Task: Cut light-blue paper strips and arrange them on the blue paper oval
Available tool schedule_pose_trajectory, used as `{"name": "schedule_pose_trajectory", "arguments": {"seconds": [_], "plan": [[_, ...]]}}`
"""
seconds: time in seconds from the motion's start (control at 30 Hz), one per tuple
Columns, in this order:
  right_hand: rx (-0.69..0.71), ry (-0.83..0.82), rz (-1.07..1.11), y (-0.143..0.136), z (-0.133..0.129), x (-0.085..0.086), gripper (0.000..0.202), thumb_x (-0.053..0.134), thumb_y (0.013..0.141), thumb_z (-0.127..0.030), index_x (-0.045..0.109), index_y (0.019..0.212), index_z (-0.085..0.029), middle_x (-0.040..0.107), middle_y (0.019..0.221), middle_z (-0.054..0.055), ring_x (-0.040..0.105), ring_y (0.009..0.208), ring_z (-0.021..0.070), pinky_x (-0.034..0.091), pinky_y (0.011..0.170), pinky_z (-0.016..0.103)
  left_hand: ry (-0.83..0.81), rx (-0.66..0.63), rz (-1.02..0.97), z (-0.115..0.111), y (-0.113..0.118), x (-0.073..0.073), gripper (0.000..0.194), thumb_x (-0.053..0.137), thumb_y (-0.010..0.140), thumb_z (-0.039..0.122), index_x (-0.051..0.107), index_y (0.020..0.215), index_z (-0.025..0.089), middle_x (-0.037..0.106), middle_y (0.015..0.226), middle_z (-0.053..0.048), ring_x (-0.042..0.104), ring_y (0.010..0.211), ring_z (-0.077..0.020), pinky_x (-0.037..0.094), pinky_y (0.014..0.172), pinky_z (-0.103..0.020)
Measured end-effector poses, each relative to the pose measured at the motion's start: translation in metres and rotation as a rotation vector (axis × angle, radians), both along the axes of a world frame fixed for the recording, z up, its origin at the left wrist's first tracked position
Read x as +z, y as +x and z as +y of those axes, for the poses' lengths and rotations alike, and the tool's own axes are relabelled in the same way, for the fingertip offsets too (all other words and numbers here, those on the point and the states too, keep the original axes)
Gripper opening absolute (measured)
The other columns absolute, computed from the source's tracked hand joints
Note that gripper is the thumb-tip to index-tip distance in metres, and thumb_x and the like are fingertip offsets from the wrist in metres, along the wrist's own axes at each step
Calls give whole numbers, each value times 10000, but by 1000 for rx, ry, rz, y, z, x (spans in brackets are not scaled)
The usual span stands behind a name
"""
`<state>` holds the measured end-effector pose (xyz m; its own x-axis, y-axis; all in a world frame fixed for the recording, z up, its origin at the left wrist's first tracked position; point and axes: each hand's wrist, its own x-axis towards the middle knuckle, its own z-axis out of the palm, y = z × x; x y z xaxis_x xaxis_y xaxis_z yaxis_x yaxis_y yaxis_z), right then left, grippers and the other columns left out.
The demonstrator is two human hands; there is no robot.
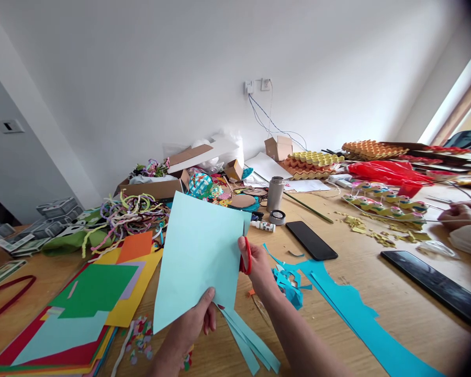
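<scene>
Bare table [361, 256] between phone [311, 240] and tablet [435, 285]; paper stack [90, 309] blocks left.

A wooden table [396, 309] carries a spread of craft clutter: a stack of coloured paper sheets [82, 309] at the near left, blue paper offcuts [353, 314] at the near right, and confetti scraps [139, 335] between them. Further back lie a phone [311, 240], a glue bottle [262, 226], a tape roll [277, 217] and a steel flask [275, 193]. Egg trays [312, 163], cardboard boxes [157, 186] and a heap of curly paper strips [133, 209] sit toward the wall.
</scene>
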<state>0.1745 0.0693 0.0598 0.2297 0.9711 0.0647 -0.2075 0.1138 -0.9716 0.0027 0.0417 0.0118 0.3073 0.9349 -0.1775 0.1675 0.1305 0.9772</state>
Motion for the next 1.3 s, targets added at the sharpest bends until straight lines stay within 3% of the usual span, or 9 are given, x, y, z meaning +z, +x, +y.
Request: {"name": "schedule_pose_trajectory", "arguments": {"seconds": [0.37, 0.9, 1.3], "plan": [[11, 14, -9, 0, 0, 0, 569, 576, 716, -702, 427, 505, -196, 379, 396, -59, 338, 367, 72, 273, 378, 207, 12, 10, 0, 3, 1, -4, 666, 488, 711, 730, 481, 337, 179, 440, 334, -19, 385, 322, -88, 300, 372, -238], [-20, 11, -102, 5, 0, 4, 575, 523, 737, -722, 375, 512, -213, 330, 417, -64, 294, 403, 82, 219, 408, 224, 19, -38, 24, 1, 0, -2, 676, 471, 726, 736, 484, 350, 175, 449, 348, -16, 389, 346, -86, 300, 390, -230], [-128, 6, -114, 5, -8, 18, 590, 522, 702, -750, 315, 525, -227, 243, 462, -76, 223, 441, 79, 191, 417, 231, -66, -43, 51, -4, 3, 9, 671, 515, 618, 792, 626, 494, 142, 461, 351, -5, 381, 346, -93, 300, 393, -233]]}}
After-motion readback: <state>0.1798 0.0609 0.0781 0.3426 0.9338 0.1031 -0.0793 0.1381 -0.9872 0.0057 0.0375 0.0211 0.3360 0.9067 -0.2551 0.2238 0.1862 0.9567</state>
